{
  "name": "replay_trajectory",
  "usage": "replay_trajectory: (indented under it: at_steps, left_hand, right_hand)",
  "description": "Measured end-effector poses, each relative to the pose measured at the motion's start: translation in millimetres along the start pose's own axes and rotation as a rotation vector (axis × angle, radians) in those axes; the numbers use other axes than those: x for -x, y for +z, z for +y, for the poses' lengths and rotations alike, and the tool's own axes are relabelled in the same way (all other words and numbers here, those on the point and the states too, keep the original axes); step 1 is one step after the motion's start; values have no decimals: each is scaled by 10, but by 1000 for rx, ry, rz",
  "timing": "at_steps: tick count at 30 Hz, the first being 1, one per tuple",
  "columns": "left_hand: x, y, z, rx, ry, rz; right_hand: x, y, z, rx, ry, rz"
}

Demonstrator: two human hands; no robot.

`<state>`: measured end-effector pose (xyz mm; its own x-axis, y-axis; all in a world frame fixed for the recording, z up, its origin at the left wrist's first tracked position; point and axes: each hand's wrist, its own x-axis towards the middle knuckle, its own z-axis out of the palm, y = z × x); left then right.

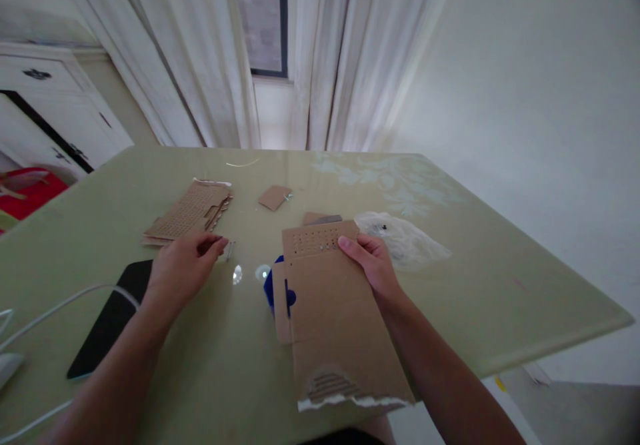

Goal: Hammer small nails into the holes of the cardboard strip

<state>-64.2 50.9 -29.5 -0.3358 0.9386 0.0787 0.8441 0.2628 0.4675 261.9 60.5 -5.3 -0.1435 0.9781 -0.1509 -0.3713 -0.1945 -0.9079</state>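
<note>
Both hands above a pale green, glossy tabletop. My right hand grips the brown cardboard piece by its upper right edge, thumb flat on the front face, fingers behind. This piece lies directly before me, tilted over the near part of the surface; its top strip carries rows of small holes, a few with metallic bits in them, and its near end is torn, exposing corrugation. A blue object shows behind its left side and through a notch.

My left hand is held with thumb and forefinger drawn close together; I cannot tell whether they pinch anything. Just beside their tips lie thin metal pins.

Surroundings: beyond my left hand, a stack of perforated cardboard; farther back, near the middle, a small cardboard square. Beside my right hand, a crumpled clear plastic bag. Partly behind my left forearm, a flat black device, with a white cable passing across it.
</note>
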Motion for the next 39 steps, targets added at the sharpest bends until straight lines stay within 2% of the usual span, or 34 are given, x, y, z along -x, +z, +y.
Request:
replay_trajectory:
  at_steps: [2,6,17,25,33,36,38,39]
  left_hand:
    - [-64,30,-65,-152,-27,-58]
    - [-34,101,-23,-165,-29,-120]
    - [-47,195,7,-147,21,-102]
    - [-6,461,-16,-111,168,8]
    - [-95,502,-80,-123,152,41]
    - [0,430,19,-58,282,159]
    - [152,350,150,87,476,302]
    - [252,310,226,180,581,330]
  right_hand:
    - [-26,6,-2,-7,0,8]
    - [-36,0,12,4,-15,1]
    - [-22,-16,23,-60,25,-74]
    - [-5,-11,33,-104,52,-145]
    - [7,-21,55,-90,46,-181]
    - [39,-29,65,-91,38,-227]
    - [71,-40,69,-89,26,-273]
    - [90,-49,71,-84,22,-303]
